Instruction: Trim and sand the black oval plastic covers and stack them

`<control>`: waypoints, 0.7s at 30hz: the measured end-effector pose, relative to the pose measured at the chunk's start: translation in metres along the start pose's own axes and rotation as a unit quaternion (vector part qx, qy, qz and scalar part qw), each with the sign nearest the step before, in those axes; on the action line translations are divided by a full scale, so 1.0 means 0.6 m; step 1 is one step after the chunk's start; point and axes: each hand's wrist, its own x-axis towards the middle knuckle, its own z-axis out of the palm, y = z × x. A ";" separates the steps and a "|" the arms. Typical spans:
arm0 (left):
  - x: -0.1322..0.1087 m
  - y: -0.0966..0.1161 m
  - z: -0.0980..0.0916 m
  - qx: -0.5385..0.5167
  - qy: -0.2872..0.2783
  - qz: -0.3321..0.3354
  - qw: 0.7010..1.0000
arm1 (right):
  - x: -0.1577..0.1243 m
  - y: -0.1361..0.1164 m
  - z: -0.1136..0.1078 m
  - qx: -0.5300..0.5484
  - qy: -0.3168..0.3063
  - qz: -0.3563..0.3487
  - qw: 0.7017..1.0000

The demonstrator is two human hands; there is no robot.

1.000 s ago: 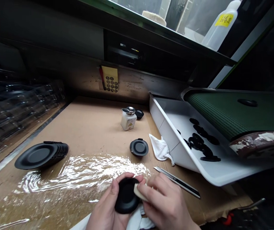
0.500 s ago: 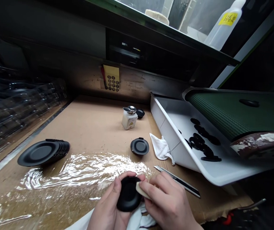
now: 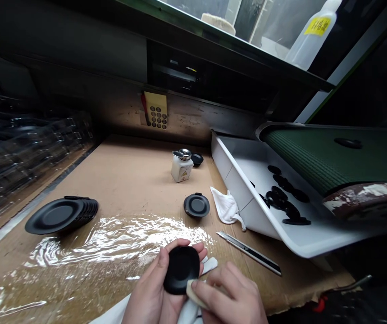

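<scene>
So the left hand has a black oval disc cupped in its palm, thumb over the side, down by the near edge of the worktop. The disc's long axis runs roughly straight out from the wearer, tipped a bit, and the left hand is the one under it. The right hand sits just to the lower right, pinching a pale pad up by the disc's rim, can't quite tell if they're touching. Hands are close together, each on its own thing. There's a white cloth bunched underneath and a utility knife off to the right.
</scene>
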 end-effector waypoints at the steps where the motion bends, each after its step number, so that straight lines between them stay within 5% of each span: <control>1: 0.000 0.000 -0.001 -0.004 -0.013 -0.003 1.000 | 0.007 0.007 -0.002 0.010 -0.005 0.002 1.000; 10: -0.006 0.001 0.008 0.053 0.015 0.046 0.997 | 0.063 0.054 -0.019 0.047 -0.006 0.068 0.997; 16: 0.000 -0.001 0.004 0.031 0.008 0.035 0.999 | 0.033 0.045 -0.039 0.091 -0.059 0.006 0.994; 21: 0.006 -0.004 -0.005 -0.013 -0.019 -0.002 1.000 | 0.023 0.013 -0.004 0.096 0.002 -0.025 0.995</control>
